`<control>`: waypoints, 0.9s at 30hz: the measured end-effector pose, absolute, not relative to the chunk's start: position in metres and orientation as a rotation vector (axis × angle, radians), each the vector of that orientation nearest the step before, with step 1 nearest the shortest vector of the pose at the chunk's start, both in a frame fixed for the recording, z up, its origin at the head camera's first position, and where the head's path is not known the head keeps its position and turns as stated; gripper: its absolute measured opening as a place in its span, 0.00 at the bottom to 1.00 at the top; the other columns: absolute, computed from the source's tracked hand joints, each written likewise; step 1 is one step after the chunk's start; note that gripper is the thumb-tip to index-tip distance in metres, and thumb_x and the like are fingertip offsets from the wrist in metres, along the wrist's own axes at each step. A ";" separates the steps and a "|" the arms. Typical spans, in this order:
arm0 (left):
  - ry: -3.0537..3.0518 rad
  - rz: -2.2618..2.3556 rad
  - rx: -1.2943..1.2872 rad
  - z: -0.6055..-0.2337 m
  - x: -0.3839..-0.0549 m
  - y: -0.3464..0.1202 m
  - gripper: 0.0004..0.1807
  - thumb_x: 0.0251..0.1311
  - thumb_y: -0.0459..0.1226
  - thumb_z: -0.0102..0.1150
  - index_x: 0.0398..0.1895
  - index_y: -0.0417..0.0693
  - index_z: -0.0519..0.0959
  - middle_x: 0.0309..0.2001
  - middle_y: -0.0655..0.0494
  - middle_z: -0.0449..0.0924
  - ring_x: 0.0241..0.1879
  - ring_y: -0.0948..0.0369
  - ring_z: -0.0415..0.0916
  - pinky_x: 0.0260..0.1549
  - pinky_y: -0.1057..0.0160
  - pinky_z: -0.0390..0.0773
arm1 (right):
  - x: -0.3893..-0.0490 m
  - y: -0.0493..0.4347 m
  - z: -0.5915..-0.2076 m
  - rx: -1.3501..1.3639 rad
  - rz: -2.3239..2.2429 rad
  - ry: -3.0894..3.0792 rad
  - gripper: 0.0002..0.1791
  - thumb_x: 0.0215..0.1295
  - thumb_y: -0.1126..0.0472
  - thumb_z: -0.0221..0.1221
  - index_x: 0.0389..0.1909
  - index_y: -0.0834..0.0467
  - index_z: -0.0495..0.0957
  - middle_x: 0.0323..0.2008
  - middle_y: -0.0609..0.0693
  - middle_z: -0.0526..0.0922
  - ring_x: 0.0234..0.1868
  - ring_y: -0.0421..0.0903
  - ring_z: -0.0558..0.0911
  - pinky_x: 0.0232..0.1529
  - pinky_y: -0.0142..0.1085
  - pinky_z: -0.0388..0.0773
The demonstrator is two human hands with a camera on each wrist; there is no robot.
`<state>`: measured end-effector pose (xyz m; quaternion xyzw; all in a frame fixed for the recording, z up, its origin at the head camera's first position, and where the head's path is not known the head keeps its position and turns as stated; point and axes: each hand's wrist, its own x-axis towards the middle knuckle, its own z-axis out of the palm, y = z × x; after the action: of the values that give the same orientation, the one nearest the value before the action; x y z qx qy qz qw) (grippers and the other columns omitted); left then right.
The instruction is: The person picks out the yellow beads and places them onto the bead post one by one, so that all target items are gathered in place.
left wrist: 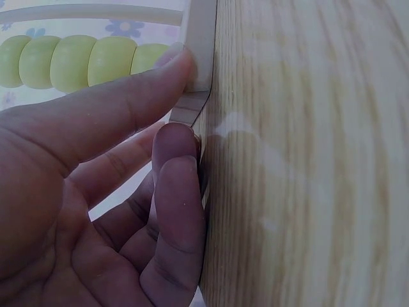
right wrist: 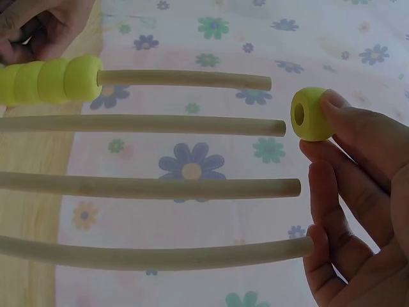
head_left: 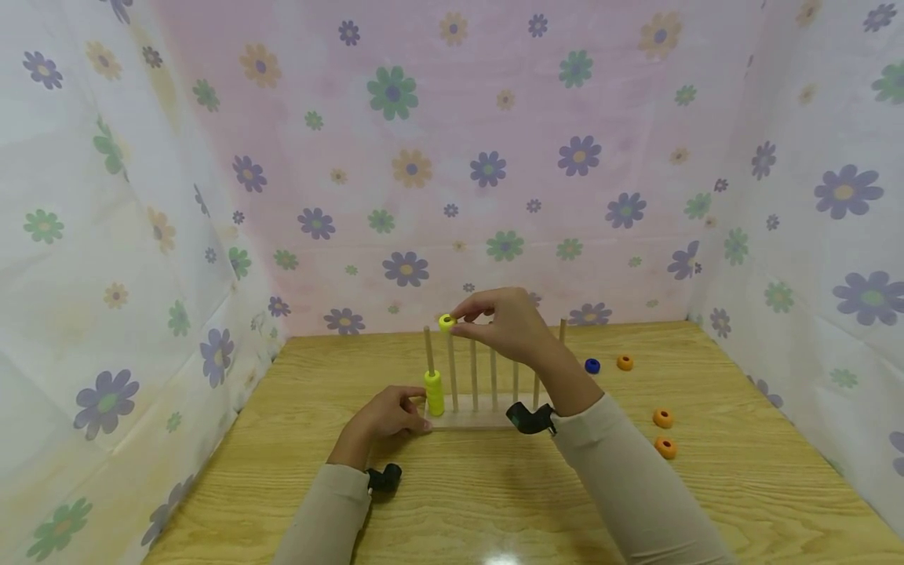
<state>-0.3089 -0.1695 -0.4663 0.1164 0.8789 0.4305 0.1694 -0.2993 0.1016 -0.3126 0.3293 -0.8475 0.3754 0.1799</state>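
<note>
My right hand (head_left: 510, 323) pinches a yellow bead (right wrist: 310, 114) between thumb and forefinger, its hole facing the tip of the second peg (right wrist: 211, 125). A small gap shows between bead and peg in the right wrist view. Another fingertip of that hand meets the end of a lower peg. The wooden peg stand (head_left: 466, 420) holds several upright pegs on one flat base. A stack of several yellow beads (head_left: 434, 394) sits on its leftmost peg. My left hand (head_left: 388, 412) grips the base's left end, with the thumb (left wrist: 150, 80) lying against the base beside the stack.
To the right of the stand lie a blue bead (head_left: 592, 366) and several orange beads (head_left: 663, 417), spread over the wooden table (head_left: 282, 439). Flowered cloth (head_left: 487, 118) hangs behind the table and along both sides.
</note>
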 end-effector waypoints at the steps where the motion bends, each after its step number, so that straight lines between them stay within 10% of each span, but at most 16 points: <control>1: 2.499 1.226 0.335 -0.466 -0.309 -0.169 0.42 0.57 0.41 0.78 0.75 0.48 0.71 0.39 0.49 0.80 0.33 0.57 0.78 0.33 0.60 0.83 | -0.300 0.101 -0.313 0.928 1.060 -2.398 0.08 0.63 0.49 0.73 0.41 0.44 0.91 0.37 0.37 0.89 0.39 0.36 0.83 0.50 0.49 0.82; 27: 2.517 1.204 0.390 -0.468 -0.309 -0.171 0.40 0.59 0.39 0.77 0.75 0.45 0.71 0.39 0.50 0.81 0.33 0.58 0.79 0.34 0.60 0.83 | -0.303 0.086 -0.319 0.919 1.119 -2.379 0.04 0.61 0.50 0.75 0.31 0.41 0.89 0.33 0.35 0.88 0.35 0.36 0.82 0.40 0.40 0.81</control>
<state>-0.3094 -0.1708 -0.4681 0.1365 0.8817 0.4218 0.1616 -0.3034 0.0862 -0.3187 0.3246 -0.8408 0.3953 0.1774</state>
